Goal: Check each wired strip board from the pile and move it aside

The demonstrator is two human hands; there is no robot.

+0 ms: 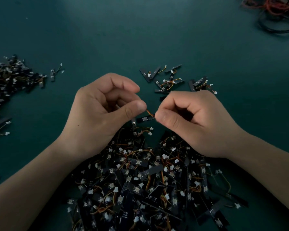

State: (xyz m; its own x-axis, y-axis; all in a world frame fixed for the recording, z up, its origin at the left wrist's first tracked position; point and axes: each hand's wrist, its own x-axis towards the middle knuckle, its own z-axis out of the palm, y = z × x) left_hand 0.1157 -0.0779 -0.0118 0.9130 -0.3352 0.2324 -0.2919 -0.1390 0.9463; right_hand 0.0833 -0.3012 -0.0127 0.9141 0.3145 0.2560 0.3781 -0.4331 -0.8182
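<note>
A big pile of black strip boards (145, 185) with orange and yellow wires and white connectors lies in front of me. Just above it, my left hand (105, 107) and my right hand (190, 120) pinch the two ends of a short orange wire (150, 112). A black strip board (144, 118) hangs from that wire, right below my fingertips. Both hands have their fingers curled inward.
A second heap of strip boards (8, 87) lies at the far left, with one stray board (54, 72) beside it. A small group of boards (173, 79) sits behind my right hand. Tangled red and black cables (277, 12) lie at the top right of the green tabletop (107, 39).
</note>
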